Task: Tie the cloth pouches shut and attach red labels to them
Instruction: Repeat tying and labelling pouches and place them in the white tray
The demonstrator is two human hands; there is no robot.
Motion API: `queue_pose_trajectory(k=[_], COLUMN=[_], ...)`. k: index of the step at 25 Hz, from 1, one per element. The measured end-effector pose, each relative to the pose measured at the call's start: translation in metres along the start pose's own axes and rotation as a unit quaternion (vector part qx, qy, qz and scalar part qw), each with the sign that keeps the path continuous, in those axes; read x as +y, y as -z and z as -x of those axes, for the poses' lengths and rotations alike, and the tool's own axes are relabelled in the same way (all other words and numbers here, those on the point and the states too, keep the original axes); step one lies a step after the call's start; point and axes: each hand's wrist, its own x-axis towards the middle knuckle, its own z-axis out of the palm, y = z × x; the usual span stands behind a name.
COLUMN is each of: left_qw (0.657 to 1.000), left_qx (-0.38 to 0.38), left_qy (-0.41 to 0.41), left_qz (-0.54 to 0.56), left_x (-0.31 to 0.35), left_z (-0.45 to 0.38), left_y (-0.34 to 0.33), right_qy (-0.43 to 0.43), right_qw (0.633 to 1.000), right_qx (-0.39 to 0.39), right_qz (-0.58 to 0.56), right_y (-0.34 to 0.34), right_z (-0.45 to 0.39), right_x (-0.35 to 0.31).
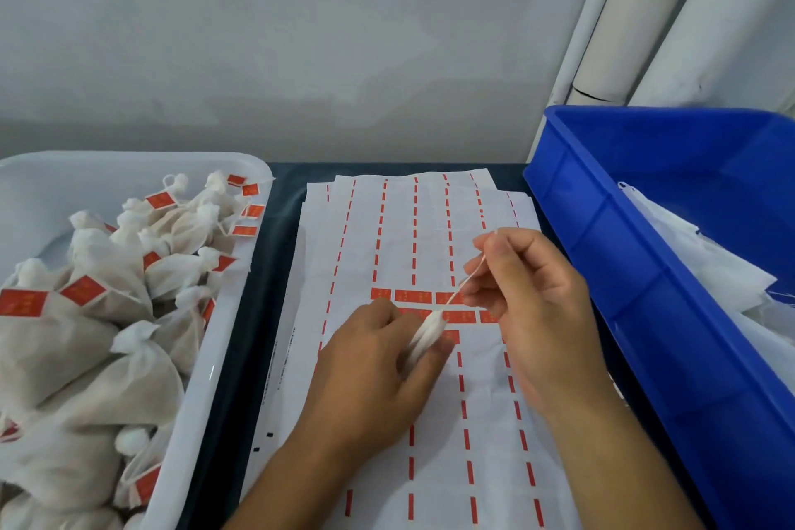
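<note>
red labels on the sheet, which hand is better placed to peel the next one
Right, probably. The right hand only pinches the string and hovers over the remaining red labels, while the left hand grips the pouch.

The scene is lit evenly by soft, diffuse light; only faint shadows are cast beneath the hands. Wide-angle distortion is seen in the bowed rim of the glossy blue plastic crate. Detail is slightly softened throughout.
</note>
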Motion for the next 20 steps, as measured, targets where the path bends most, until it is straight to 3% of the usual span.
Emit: queue_pose_trajectory(k=[3, 6, 10, 16, 20], left_qw=[0.999, 0.975, 0.896, 0.788, 0.719], left_qx=[0.008, 0.042, -0.142, -0.085, -0.055], left_qy=[0.002, 0.063, 0.187, 0.264, 0.293], left_qz=[0.035, 0.207, 0.377, 0.55, 0.628], left_x=[0.002, 0.013, 0.019, 0.014, 0.006], left_z=[0.001, 0.001, -0.001, -0.009, -0.011], left_y=[0.002, 0.009, 0.017, 0.02, 0.027], right_qy=[0.009, 0.012, 0.023, 0.044, 0.04], right_qw=[0.999, 0.998, 0.995, 0.971, 0.948], right_qx=[-0.029, -0.045, -0.088, -0.225, -0.26], right_qz=[-0.033, -0.05, -0.035, 0.067, 0.179], right_y=[0.0, 0.003, 0.004, -0.006, -0.006], right_z=[0.003, 0.005, 0.01, 0.021, 0.02], right_x=[-0.001, -0.005, -0.005, 0.003, 0.013])
